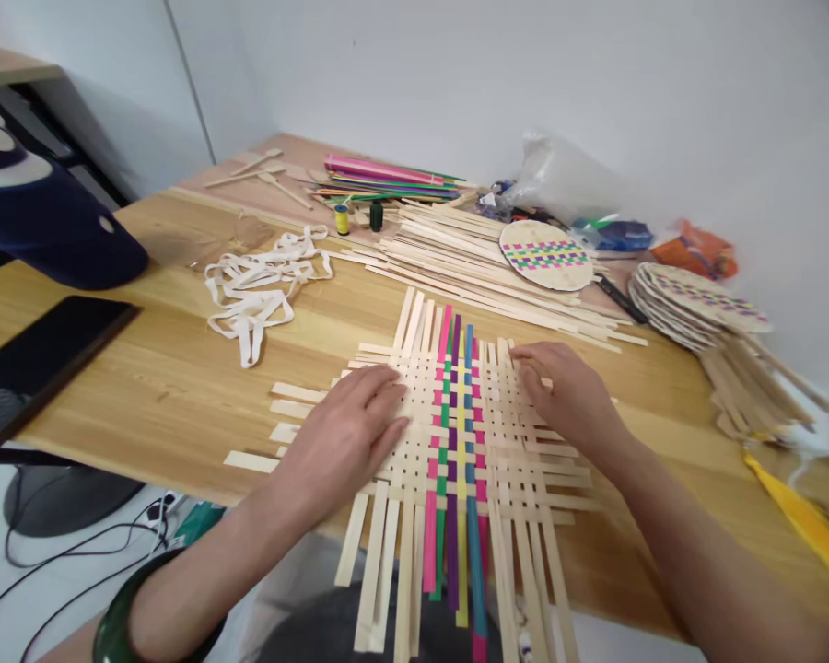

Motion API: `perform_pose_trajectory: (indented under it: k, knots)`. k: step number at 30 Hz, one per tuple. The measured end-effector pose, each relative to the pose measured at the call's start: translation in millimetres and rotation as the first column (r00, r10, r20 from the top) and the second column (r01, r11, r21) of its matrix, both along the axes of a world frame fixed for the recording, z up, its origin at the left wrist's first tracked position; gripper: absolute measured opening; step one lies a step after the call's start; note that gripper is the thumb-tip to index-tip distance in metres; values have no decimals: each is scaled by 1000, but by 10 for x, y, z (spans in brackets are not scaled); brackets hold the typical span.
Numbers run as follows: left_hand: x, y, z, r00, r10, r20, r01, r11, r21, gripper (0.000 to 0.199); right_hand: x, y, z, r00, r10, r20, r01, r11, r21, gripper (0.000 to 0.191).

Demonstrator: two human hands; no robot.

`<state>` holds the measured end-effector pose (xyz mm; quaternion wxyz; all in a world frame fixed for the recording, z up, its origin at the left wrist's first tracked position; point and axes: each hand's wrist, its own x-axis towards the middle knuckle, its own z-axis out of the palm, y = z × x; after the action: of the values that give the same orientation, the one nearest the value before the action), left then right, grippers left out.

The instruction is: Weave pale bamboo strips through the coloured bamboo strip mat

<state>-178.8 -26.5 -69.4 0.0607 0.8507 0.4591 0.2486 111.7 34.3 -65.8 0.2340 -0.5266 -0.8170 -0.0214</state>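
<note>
A woven mat of thin pale bamboo strips (414,414) lies in front of me, its loose ends hanging past the table's front edge. Pink, green, purple, yellow (461,534) and blue strips run lengthwise through its middle. My left hand (349,419) rests on the mat's left side, fingers slightly bent and thumb apart, covering some cross strip ends. At the upper right of the weave, my right hand (566,387) touches the strips with its fingertips, the thumb held apart below. I see nothing gripped in either hand.
Loose bamboo strips (456,267), a round woven fan (547,256) and stacked fans (691,299) lie behind. White ribbon (252,285), a yellow thread spool (342,219) and a black phone (48,359) are leftward. A yellow tassel (801,516) hangs right. Cables (75,562) run below.
</note>
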Motion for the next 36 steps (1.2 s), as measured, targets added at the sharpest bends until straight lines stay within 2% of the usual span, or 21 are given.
perform_pose_trajectory:
  k: [4,8,13,15,20,25,36]
  knots:
    - [67,201,10,1000,26,-10,-26,999,-35,26,-58,-128,-142,1000,6,9,-6,999,46,24]
    - [193,405,31,998,13,-62,-17,998,-63,24,-155,-187,-235,996,4,93,-16,992,126,27]
    - [353,534,62,985,14,-174,-16,1000,-5,23,-166,-196,-283,992,-3,126,-23,978,209,25]
    - [390,555,60,982,31,-184,-29,1000,13,24,-158,-194,-291,994,-1,111,-22,979,204,25]
    - [466,569,51,980,-25,-196,20,999,-31,27,-145,-188,-296,997,7,80,-20,984,174,26]
    - [539,562,7,976,16,-217,-31,997,-65,36,-146,-190,-294,997,3,76,-16,987,163,26]
    - [665,478,-122,939,121,-323,-101,992,79,63,-162,-195,-314,990,-37,135,6,975,221,24]
